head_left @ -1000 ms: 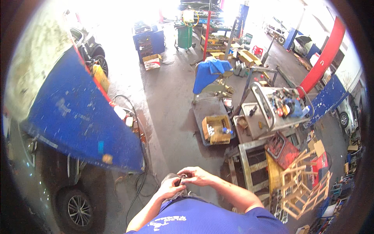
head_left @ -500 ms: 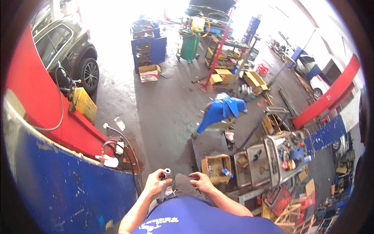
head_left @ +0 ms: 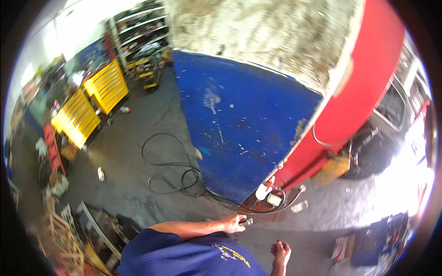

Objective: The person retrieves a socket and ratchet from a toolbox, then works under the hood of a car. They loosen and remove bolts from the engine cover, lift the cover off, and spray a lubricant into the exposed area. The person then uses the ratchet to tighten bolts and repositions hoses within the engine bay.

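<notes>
My left hand (head_left: 231, 224) is closed around a short metal socket (head_left: 248, 221), whose shiny end sticks out past the fingers. That arm stretches across in front of my blue shirt, above the dark floor. Lower and to the right, my right hand (head_left: 281, 252) hangs with loosely bent fingers, and I see nothing in it. Just beyond my left hand, a black hose (head_left: 221, 202) runs along the floor by the foot of a blue wall panel (head_left: 248, 124). A white bottle (head_left: 262, 191) stands at the panel's corner.
A red lift post (head_left: 322, 152) rises beside the panel, with a yellow container (head_left: 332, 169) by it and a dark car behind. Yellow tool cabinets (head_left: 107, 86) stand at the left. Wooden frames (head_left: 60, 232) lie lower left, and a cardboard box (head_left: 343, 248) sits lower right.
My view has swung left, from the open workshop floor to the blue panel and yellow cabinets. The socket stays in my left hand. My right hand's fingers have bent more.
</notes>
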`<control>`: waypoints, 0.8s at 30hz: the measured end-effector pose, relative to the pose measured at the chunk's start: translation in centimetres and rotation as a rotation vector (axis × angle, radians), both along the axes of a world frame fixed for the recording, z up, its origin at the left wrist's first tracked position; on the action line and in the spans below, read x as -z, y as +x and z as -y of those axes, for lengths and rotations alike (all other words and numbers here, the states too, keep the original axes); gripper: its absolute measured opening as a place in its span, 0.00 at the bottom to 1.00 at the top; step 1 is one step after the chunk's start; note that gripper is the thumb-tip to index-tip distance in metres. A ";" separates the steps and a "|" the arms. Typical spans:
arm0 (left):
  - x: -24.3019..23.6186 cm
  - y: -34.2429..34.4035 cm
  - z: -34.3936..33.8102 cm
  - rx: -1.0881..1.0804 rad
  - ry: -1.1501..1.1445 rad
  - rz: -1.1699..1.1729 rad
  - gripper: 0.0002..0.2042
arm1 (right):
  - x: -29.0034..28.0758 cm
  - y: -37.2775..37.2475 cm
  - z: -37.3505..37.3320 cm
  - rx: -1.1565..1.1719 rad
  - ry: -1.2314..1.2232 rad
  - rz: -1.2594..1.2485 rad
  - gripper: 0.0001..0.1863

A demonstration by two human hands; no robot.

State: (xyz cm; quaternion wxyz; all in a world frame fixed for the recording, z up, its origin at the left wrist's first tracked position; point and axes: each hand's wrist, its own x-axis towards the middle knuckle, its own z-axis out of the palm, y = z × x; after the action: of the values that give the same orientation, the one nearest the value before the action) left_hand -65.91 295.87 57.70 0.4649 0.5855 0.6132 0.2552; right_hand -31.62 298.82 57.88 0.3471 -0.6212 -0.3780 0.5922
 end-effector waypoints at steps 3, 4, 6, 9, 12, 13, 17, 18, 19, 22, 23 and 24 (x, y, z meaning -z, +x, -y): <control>0.3 -2.4 1.7 -0.096 0.091 -0.039 0.19 | 1.8 -5.6 -2.7 -0.194 -0.045 -0.016 0.17; 0.2 -2.8 2.3 -0.086 0.099 -0.024 0.20 | 1.9 -7.2 -3.3 -0.229 -0.075 -0.001 0.16; -0.2 -3.8 3.3 -0.046 0.093 -0.102 0.21 | 1.3 -10.7 -3.8 -0.405 -0.078 0.024 0.19; -1.0 -4.8 4.1 -0.008 0.001 -0.235 0.21 | 0.0 -16.0 -3.0 -0.627 -0.102 -0.006 0.24; -1.8 -4.6 3.3 0.084 0.006 -0.237 0.23 | -0.9 -19.3 -1.5 -0.739 0.112 0.186 0.24; -1.9 -4.0 2.8 0.155 -0.016 -0.262 0.23 | -1.2 -19.6 -1.0 -0.741 0.278 0.283 0.23; -2.3 0.0 -0.2 0.260 -0.139 -0.285 0.25 | -2.2 -15.4 -0.4 -0.554 0.189 0.245 0.22; -2.3 1.2 -1.0 0.280 -0.128 -0.253 0.26 | -2.3 -13.8 -0.8 -0.533 0.165 0.275 0.23; -2.2 2.7 -2.0 0.316 -0.125 -0.228 0.26 | -2.3 -11.7 -1.1 -0.474 0.036 0.098 0.23; -2.1 7.8 -5.4 0.303 -0.132 0.003 0.29 | -1.3 -5.4 -2.5 -0.311 0.053 0.102 0.23; -1.9 10.0 -6.6 0.255 -0.145 0.126 0.29 | -0.8 -3.1 -2.8 -0.263 0.003 0.056 0.23; -1.8 12.5 -7.9 0.246 -0.177 0.300 0.27 | -0.3 -0.2 -3.0 -0.198 -0.055 -0.043 0.23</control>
State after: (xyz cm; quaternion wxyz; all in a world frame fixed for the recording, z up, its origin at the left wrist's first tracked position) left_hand -53.39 303.74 59.51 0.6283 0.5682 0.4809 0.2259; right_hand -31.78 301.86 58.21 0.2777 -0.5771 -0.4136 0.6471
